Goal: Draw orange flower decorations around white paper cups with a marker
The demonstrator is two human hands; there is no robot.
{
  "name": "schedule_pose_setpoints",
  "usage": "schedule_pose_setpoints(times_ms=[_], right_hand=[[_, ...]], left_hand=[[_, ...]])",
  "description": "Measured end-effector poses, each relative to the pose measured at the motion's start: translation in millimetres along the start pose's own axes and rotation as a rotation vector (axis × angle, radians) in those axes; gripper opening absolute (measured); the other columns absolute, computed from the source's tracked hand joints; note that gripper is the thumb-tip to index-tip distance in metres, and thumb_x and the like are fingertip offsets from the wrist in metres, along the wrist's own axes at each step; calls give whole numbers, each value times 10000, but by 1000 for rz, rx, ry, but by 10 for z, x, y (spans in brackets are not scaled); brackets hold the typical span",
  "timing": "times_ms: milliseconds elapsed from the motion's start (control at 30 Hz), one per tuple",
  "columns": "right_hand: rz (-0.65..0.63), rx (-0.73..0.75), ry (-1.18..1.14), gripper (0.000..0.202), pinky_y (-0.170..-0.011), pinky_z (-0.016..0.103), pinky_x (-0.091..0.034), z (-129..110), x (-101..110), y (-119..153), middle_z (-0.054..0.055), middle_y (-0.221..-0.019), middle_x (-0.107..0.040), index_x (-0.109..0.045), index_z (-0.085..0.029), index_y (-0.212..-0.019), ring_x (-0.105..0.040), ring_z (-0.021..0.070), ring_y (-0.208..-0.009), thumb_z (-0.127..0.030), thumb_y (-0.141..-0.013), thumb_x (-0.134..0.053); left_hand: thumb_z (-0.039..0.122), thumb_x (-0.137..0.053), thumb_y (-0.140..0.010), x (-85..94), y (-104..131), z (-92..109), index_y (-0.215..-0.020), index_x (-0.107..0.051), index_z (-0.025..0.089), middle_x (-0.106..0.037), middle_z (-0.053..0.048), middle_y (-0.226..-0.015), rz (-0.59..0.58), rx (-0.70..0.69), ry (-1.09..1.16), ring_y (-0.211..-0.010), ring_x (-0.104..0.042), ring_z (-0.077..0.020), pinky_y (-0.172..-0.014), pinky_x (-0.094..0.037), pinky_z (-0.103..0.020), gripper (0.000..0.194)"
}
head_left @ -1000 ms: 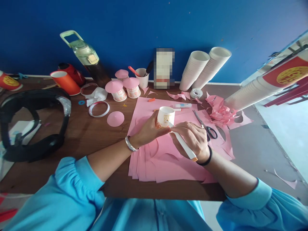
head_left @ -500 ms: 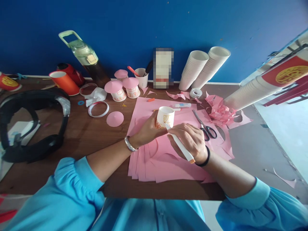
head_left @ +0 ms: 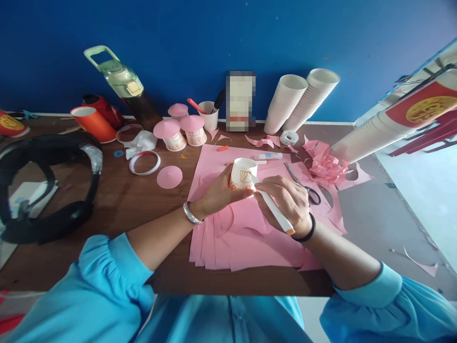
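Observation:
My left hand [head_left: 223,190] is wrapped round a white paper cup [head_left: 244,166], mouth upward, above pink paper sheets [head_left: 257,247]. Orange flowers and a yellow-brown window-like shape are drawn on the cup's side. In my right hand [head_left: 285,200] is a white marker [head_left: 273,209] with an orange end, its tip at the cup beside the drawn window. Black-handled scissors [head_left: 313,195] lie on the paper, partly behind my right hand. Another marker lies behind the cup, near a glue stick [head_left: 269,156] and an orange cap [head_left: 223,148].
Several decorated cups with pink cone tops [head_left: 167,129] stand at the back, near a loose pink cone [head_left: 169,177]. Stacks of white cups [head_left: 285,102], pink scraps [head_left: 323,162], a bottle [head_left: 130,88], a tape roll [head_left: 144,163] and a black headset [head_left: 50,233] surround the paper.
My right hand and the marker have shifted slightly right, with the tip moving to the right side of the drawn window. The left hand still holds the cup.

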State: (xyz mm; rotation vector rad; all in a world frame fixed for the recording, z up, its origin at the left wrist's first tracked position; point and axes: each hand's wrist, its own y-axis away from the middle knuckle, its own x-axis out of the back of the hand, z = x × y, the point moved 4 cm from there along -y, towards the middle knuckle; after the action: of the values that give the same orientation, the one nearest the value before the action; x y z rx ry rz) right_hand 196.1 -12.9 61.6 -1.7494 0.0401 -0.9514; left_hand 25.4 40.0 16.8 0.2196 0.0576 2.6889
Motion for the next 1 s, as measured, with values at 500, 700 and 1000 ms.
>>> schedule_pose_setpoints(times_ms=[500, 700, 1000], right_hand=[[-46, 22, -42, 270, -634, 299, -562, -64, -37, 12, 36, -857, -745, -608, -188, -1204, -704, 184, -696, -83, -958, -645], [-66, 19, -45, 305, -643, 295, -561, -90, -61, 35, 41, -880, -758, -598, -193, -1227, -716, 181, -700, -76, -953, -660], [-7, 8, -29, 233, -628, 292, -575, -43, 13, -5, 25, -869, -752, -609, -217, -1187, -714, 166, -700, -110, -984, -650]], left_hand=[[501, -873, -796, 25, 16, 27, -1323, -573, 193, -753, -101, -1246, 47, 88, -93, -1125, -717, -302, -846, -603, -366, 680], [478, -859, -792, 19, 11, 7, -1313, -584, 201, -737, -95, -1270, 36, 57, -63, -1116, -711, -294, -835, -604, -359, 651], [553, -888, -763, 13, -4, -46, -1328, -549, 191, -709, -115, -1294, 3, 40, 40, -1154, -686, -306, -867, -579, -372, 752]])
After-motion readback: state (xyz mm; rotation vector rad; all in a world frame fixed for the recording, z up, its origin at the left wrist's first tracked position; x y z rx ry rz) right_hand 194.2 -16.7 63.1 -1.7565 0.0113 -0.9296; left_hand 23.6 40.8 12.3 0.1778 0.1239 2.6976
